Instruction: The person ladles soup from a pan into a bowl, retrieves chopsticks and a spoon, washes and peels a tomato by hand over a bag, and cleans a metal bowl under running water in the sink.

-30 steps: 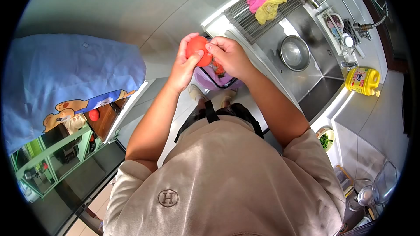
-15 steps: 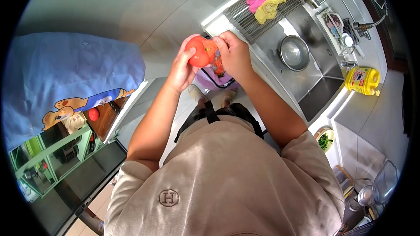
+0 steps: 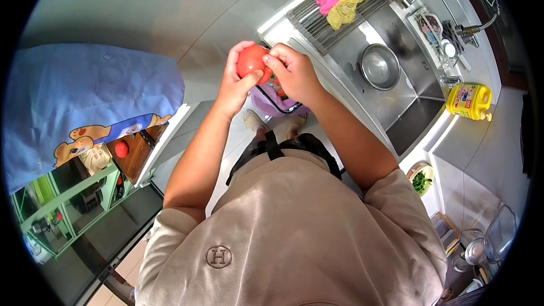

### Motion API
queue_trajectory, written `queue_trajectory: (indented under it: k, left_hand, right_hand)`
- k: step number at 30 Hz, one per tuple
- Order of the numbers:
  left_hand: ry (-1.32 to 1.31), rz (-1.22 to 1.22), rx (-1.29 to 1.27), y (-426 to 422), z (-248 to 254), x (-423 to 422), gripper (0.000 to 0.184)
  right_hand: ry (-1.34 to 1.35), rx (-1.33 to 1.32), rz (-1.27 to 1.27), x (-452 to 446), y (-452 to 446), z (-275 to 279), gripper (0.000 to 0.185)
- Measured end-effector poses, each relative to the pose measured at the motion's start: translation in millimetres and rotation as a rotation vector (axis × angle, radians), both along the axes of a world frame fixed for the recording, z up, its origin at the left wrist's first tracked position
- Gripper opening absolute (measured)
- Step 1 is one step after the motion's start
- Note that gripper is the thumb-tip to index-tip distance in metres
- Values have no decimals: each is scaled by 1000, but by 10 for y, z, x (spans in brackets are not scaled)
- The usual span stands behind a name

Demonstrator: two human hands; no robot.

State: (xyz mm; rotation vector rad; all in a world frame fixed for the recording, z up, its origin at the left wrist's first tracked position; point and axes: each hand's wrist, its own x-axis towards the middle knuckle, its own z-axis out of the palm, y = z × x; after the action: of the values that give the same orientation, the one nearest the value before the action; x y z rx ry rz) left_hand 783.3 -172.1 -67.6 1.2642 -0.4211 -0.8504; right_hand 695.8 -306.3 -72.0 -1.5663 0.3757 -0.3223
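A smooth red tomato (image 3: 251, 61) is held up over a purple bin (image 3: 264, 102), in front of my body. My left hand (image 3: 234, 86) is closed around it, with the thumb across its lower side. At the tomato's right edge, the thumb and bent fingers of my right hand (image 3: 293, 75) pinch against its surface. Whether a piece of skin is between those fingertips cannot be made out. Below the hands, some red scraps show in the bin, partly hidden by the right hand.
To the right is a steel sink (image 3: 416, 116) holding a metal bowl (image 3: 381, 67). Pink and yellow cloths (image 3: 348, 4) lie on its rack. A yellow detergent bottle (image 3: 469, 102) stands beyond. At left, another tomato (image 3: 121, 149) rests on a wooden board (image 3: 135, 161) near a blue cover (image 3: 90, 90).
The tomato has turned in my left hand, so its stem end no longer faces me. My right hand's fingers have moved onto its edge; the flap of skin seen between hand and tomato is out of sight.
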Motion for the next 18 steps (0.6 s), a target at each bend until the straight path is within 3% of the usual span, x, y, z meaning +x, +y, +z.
queue_trajectory:
  k: [2,6,8,12,15,16,18]
  left_hand:
    - [46,51,-39,4,1,-6,57]
    - [177,139,-115,0,59,13,56]
    - [230,145,-140,14,70,29,55]
    - [299,164,-167,30,76,31,53]
    - [270,203,-105,43,-15,50,54]
    - [254,218,-77,41,-36,57,55]
    - [262,230,-59,40,-14,56,55]
  right_hand:
    - [-97,72,-122,41,9,-247,17]
    - [5,333,-165,-38,-36,-182,16]
    - [6,266,-227,-55,-13,-133,14]
    - [-34,42,-327,-96,25,-71,12]
    - [-143,-450,-253,-73,40,-342,15]
    - [112,-493,-124,-116,58,-492,17]
    - [202,-609,-129,-111,63,-683,15]
